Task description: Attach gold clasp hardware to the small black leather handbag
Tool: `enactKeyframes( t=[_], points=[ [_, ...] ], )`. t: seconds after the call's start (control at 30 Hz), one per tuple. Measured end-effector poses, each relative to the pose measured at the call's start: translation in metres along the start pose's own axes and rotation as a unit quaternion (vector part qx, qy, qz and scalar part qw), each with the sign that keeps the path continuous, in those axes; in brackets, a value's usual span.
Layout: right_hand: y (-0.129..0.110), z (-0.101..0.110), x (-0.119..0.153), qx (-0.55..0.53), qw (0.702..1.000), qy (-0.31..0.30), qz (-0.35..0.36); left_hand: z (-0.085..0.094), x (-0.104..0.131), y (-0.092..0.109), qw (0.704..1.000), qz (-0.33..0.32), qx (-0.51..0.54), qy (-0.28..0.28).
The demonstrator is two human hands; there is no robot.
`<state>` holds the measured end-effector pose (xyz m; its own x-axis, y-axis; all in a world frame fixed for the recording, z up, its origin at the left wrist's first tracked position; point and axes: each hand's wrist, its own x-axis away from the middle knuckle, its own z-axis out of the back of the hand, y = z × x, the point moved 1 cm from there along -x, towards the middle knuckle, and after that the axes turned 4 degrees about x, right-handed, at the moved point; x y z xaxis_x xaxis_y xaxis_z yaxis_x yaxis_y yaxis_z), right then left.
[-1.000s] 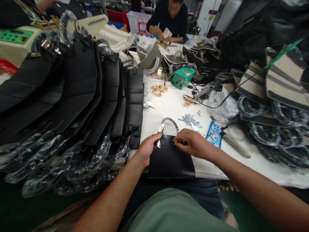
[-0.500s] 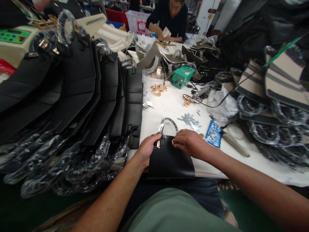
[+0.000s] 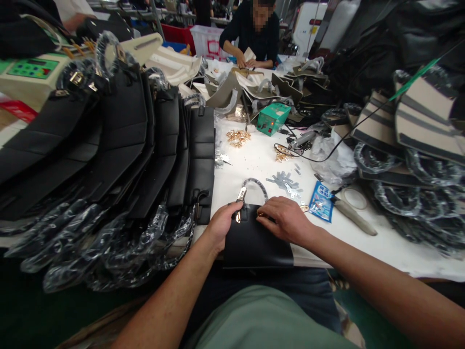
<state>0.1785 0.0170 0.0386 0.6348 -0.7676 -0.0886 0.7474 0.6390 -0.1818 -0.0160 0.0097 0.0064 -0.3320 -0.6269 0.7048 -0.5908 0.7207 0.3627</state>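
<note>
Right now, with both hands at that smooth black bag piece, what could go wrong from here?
The right hand hides the spot under its fingertips, so a slip there might go unnoticed.
The smooth black bag piece reaches the front edge of the white table, and might slide if the left hand loosens.
Loose flat silver metal strips lie just beyond the right hand and could scatter if bumped.

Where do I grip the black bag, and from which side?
I'd take the black bag by its far left corner, from the left: its left edge looks straight, and the left hand holds it there, thumb on top. The wrapped handle curves off the far edge; the right hand covers the right corner.
</note>
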Motion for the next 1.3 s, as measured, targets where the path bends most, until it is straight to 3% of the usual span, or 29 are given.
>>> enactKeyframes(
  t=[0.2,0.5,1.03,1.3],
  points=[
    [-0.003,-0.003,-0.001,0.001,1.000,0.010,0.011,0.002,-0.001,-0.002,1.000,-0.020,-0.005,-0.012],
    [0.001,0.007,-0.009,-0.045,0.998,-0.031,-0.027,0.005,-0.004,-0.002,0.998,-0.048,-0.026,-0.028],
    [0.004,0.010,-0.017,-0.053,0.994,-0.082,0.053,0.005,-0.003,-0.005,0.996,-0.075,-0.043,-0.028],
    [0.003,0.006,-0.014,-0.096,0.994,-0.052,-0.007,0.005,-0.003,-0.003,0.995,-0.082,-0.042,-0.030]
  ],
)
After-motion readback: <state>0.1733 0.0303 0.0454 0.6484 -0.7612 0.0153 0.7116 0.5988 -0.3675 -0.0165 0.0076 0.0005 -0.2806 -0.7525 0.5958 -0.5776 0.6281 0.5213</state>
